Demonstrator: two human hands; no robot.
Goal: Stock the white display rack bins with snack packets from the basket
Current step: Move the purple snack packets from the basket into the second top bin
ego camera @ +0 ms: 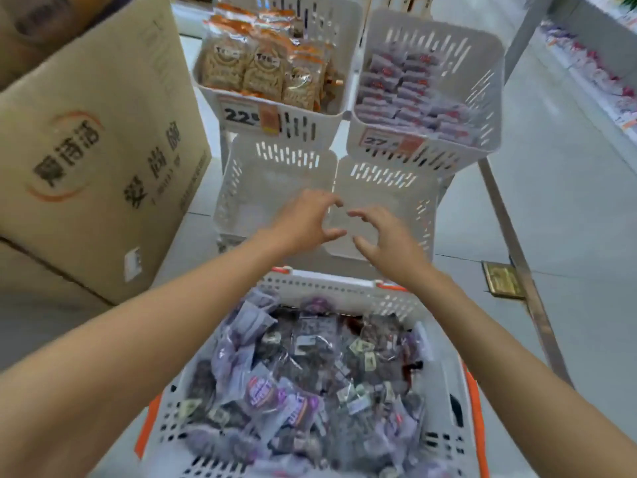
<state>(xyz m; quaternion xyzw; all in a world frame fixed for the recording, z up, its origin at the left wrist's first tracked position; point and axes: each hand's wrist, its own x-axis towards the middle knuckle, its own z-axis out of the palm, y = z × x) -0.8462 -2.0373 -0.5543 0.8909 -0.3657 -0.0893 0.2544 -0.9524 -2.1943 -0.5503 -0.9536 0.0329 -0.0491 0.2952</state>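
Note:
A white basket (348, 291) with orange trim sits at the bottom centre, full of purple and dark snack packets (300, 381). Beyond it stands the white display rack. Its two lower bins, left (241, 188) and right (410, 191), show bare floors. My left hand (305, 220) and my right hand (386, 236) hover side by side over the divide between these two bins. Their fingers are loosely spread and curved, and they hold nothing.
The upper left bin (303, 125) holds tan and orange packets behind a "22" price tag. Pink and white packets fill the upper right bin (482, 84). A large cardboard box (93, 143) stands at the left. A shelf (593, 63) with goods runs along the right, past a strip of floor.

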